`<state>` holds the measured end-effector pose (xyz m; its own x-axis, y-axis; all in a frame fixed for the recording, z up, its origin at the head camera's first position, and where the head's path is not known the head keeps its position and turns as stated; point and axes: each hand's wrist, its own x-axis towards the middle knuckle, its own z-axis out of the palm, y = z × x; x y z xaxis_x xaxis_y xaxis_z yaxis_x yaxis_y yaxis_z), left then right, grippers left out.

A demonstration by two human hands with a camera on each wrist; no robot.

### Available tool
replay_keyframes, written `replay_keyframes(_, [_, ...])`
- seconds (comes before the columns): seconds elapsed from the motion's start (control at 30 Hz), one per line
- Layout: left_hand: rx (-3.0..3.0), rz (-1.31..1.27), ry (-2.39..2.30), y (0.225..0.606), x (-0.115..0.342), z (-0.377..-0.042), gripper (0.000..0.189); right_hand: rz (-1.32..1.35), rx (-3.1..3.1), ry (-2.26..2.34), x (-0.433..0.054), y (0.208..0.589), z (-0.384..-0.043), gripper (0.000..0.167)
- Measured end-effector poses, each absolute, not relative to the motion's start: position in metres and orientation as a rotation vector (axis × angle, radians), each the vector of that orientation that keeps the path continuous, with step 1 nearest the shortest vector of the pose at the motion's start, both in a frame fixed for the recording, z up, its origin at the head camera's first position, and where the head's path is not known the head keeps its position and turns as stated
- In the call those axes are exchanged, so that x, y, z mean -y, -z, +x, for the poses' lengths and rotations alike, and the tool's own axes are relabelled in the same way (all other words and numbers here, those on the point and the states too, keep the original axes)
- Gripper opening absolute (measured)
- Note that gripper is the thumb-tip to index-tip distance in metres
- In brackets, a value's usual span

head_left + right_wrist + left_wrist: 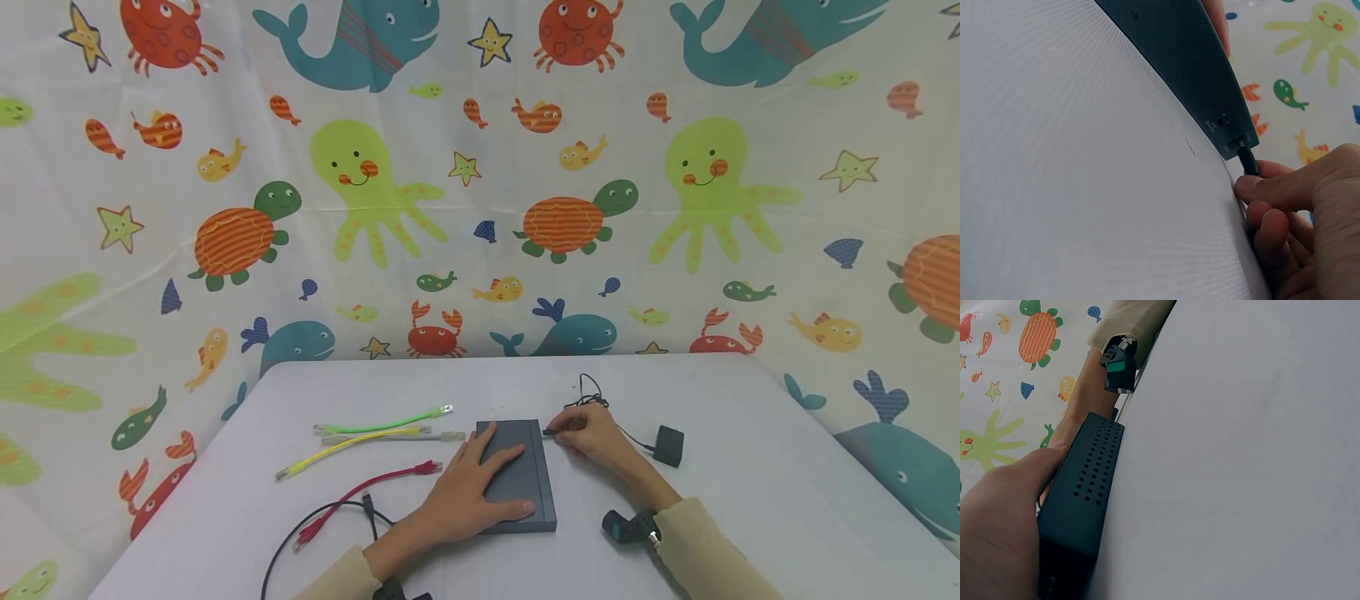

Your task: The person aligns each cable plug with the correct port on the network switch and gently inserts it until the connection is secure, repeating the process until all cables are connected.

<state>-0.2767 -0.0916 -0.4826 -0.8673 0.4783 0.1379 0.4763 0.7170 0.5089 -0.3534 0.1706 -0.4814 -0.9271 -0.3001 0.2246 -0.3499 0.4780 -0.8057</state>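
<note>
A flat dark grey box with vent holes along one side, looking like a network switch, lies on the table. My left hand rests on its top with the fingers spread. At the box's right edge my right hand pinches a small black power plug between thumb and fingers. In the right wrist view the plug's tip is right at a socket in the box's side, beside a small switch. Its thin black cord loops behind the right hand to a black power adapter.
Left of the box lie a green network cable, a yellow one, a grey one and a red one. A black cable curves near the left forearm. A patterned curtain hangs behind the table.
</note>
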Motion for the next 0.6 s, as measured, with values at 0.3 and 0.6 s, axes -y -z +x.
replay_keyframes(0.3, [-2.908, 0.802, -0.855, 0.4816, 0.0911, -0.2768, 0.076, 0.578, 2.631, -1.499, -0.1721, 0.4826, -0.3540, 0.013])
replay_keyframes(0.6, [-2.902, 0.786, -0.853, 0.4798, 0.0909, -0.2757, 0.076, 0.560, 2.646, -1.521, -0.1712, 0.4817, -0.3541, 0.014])
